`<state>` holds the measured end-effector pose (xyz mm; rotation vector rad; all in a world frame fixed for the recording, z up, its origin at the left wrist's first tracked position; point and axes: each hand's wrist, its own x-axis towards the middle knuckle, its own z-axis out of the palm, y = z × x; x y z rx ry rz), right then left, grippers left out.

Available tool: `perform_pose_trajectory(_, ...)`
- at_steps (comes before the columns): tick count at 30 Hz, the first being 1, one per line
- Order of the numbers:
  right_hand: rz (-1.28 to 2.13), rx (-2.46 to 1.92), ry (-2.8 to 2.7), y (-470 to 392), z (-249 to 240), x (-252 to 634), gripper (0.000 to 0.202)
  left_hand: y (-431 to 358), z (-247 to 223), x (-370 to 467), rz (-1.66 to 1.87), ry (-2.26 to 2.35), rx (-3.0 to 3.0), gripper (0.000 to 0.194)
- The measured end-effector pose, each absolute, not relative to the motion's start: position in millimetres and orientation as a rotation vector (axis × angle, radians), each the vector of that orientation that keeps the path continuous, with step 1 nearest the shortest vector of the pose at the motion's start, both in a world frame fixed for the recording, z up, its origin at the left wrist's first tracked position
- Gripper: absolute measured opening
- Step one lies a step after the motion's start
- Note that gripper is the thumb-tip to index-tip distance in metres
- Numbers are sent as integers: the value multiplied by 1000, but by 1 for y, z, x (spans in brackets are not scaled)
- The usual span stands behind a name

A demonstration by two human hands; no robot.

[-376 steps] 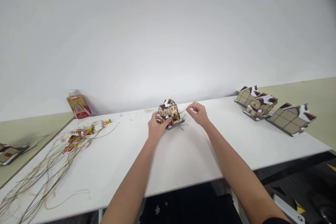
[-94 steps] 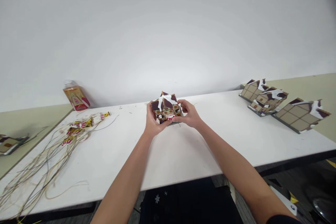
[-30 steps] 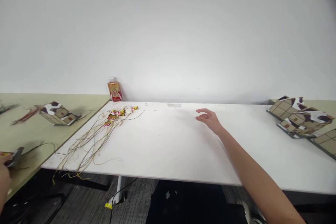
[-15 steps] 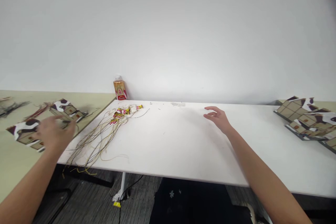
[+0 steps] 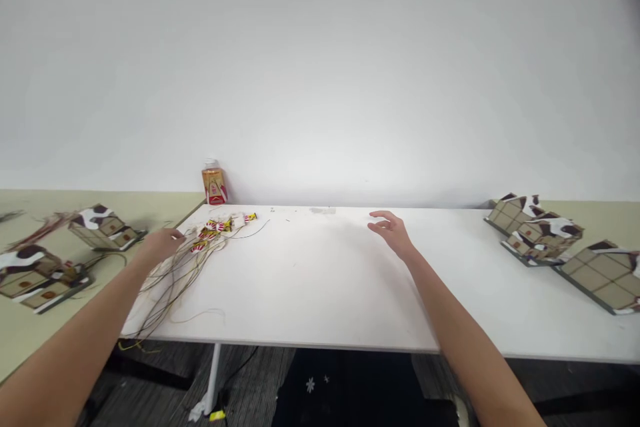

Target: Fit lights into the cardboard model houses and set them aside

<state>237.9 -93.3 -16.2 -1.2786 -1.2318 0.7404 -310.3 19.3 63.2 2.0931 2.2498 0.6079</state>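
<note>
My right grip [image 5: 384, 221] hangs open over the white counter [image 5: 320, 287]; my left grip [image 5: 175, 237], right by the wires [image 5: 173, 293] there, I cannot read. Two houses [image 5: 103, 228] left, three right, one bottle [image 5: 215, 185].

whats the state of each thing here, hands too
left hand, by the wires; grip unclear
right hand, open, fingers apart, holding nothing
wires, loosely spread, some ends past the front edge of the white table
striped pieces, lying in a loose heap
bottle, standing
three right-side model houses, standing, one cut off by the frame
two left-side model houses, standing
</note>
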Motion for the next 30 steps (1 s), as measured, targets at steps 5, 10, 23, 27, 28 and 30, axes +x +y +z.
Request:
perform_pose_trajectory(5,758,-1302,-1200,-94,-14,239,48,26,96,-305,562,2415,2018,27)
perform_pose_trajectory(10,774,-1282,-1183,-93,-14,237,47,25,125,-284,861,2445,2123,31)
perform_pose_trajectory(23,809,-1259,-1194,-94,-13,233,52,33,90,-233,505,2123,2563,23)
perform_pose_trajectory(27,815,-1269,-1199,-94,-12,232,51,30,84,-227,316,2057,2545,9)
perform_pose_trajectory(28,818,-1273,-1202,-95,-11,232,51,29,82,-226,275,2037,2536,6)
perform_pose_trajectory(30,820,-1275,-1204,-95,-10,232,51,23,76,-224,272,2031,2531,11)
